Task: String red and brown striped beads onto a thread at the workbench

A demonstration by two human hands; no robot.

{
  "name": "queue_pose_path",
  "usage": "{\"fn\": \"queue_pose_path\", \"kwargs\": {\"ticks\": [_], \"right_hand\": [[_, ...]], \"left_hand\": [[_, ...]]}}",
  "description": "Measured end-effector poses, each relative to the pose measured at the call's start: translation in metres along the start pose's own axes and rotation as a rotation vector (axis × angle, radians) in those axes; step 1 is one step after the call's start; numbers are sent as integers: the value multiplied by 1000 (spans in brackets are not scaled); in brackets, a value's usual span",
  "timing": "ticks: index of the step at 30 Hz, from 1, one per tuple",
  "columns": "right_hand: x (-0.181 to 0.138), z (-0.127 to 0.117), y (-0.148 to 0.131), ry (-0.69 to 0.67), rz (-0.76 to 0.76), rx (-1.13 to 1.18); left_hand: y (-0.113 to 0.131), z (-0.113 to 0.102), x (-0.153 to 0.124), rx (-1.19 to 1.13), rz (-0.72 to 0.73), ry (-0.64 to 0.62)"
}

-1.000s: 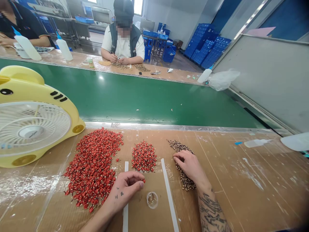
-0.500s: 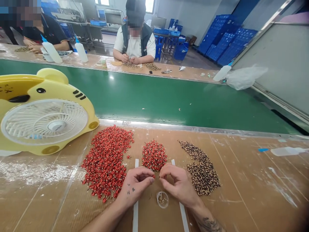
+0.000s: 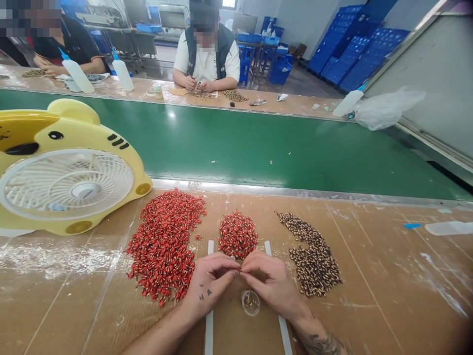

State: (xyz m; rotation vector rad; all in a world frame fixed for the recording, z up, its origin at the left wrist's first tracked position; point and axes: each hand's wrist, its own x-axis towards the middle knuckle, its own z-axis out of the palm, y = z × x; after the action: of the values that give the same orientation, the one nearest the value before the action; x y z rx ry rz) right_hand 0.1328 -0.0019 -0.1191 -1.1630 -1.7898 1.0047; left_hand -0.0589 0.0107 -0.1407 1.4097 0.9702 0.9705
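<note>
While the yellow plastic animal-faced fan (image 3: 84,190) stands far left of the grip, cut off by the frame edge, a big heap of small red pieces with pale tips (image 3: 162,241) sits just left of the left hand (image 3: 210,283). Just beyond the grip, a smaller red heap (image 3: 238,231)! And there it is: a tiny red piece (image 3: 239,269), pinched between both hands' fingertips. Nearer than the grip, a clear round plastic cup (image 3: 244,308); its contents are hard to read. Right of the right hand (image 3: 275,283), a curved heap of dark-and-gold beads (image 3: 318,266). One piece in work, plenty lying loose; how many are done, I cannot tell. Fingers hide any second part.
</note>
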Motion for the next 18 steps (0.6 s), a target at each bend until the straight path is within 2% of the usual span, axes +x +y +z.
{"fn": "queue_pose_path", "kwargs": {"ticks": [6, 10, 18], "right_hand": [[1, 2, 0, 6, 3, 3], [0, 1, 0, 2, 30, 25], [-1, -1, 5, 2, 197, 202]], "left_hand": [[0, 0, 1, 36, 34, -5], [1, -1, 0, 10, -21, -1], [6, -2, 3, -76, -31, -30]]}}
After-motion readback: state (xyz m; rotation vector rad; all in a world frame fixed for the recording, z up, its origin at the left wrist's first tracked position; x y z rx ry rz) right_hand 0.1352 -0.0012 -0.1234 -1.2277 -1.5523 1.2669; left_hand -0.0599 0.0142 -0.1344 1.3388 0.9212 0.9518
